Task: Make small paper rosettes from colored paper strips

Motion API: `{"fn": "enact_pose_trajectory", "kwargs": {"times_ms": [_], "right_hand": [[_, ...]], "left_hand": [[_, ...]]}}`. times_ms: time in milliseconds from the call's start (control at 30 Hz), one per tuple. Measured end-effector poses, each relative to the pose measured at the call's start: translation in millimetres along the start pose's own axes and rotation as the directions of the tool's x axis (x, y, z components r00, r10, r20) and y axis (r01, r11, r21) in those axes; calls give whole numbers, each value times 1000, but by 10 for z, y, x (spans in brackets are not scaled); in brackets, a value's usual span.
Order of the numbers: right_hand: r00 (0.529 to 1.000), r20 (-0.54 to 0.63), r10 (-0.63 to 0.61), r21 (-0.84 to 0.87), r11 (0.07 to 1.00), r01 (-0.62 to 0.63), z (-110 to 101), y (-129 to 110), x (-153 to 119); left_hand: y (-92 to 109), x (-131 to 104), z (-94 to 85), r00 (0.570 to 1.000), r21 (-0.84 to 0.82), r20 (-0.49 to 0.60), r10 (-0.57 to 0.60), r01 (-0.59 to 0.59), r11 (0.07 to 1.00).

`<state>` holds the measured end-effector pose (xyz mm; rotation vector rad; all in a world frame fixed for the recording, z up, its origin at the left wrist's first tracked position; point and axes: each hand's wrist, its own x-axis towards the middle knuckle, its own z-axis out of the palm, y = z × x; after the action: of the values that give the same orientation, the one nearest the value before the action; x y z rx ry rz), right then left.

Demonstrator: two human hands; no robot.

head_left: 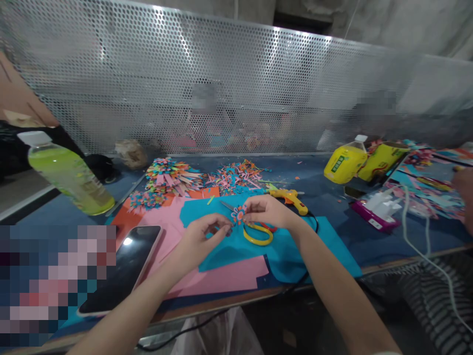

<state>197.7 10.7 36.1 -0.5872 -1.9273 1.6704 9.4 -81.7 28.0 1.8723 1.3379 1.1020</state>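
Observation:
A small paper flower (240, 215), with looped petals in pink, blue and orange round an orange centre, is held up between my hands. My right hand (269, 212) pinches its right side between thumb and fingers. On the other side, my left hand (211, 234) has thumb and fingertips closed at the flower's lower left edge. Scissors with yellow handles (258, 242) lie just below, partly hidden by the hands and flower. Under them are blue paper sheets (225, 251) and pink paper sheets (229, 278). A yellow glue gun (290, 198) lies just behind my right hand.
Behind are finished paper flowers (168, 177) and a heap of cut strips (236, 177). A phone or tablet (127, 266) and a green drink bottle (70, 172) are left. Rightward stand a yellow bottle (343, 160) and a power strip (377, 212); another person's hand (463, 187) is at the edge.

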Motion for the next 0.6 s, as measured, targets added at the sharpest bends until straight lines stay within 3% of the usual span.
{"fn": "enact_pose_trajectory", "kwargs": {"times_ms": [167, 433, 600], "right_hand": [[999, -38, 3, -11, 1000, -4, 12, -13, 4], [999, -51, -3, -73, 997, 0, 36, 25, 17], [998, -62, -10, -109, 994, 3, 65, 37, 29]], "left_hand": [[-27, -3, 24, 995, -99, -93, -49, 40, 994], [-101, 62, 83, 991, -285, -108, -85, 52, 957], [-131, 95, 87, 980, -313, -154, -126, 73, 947]]}}
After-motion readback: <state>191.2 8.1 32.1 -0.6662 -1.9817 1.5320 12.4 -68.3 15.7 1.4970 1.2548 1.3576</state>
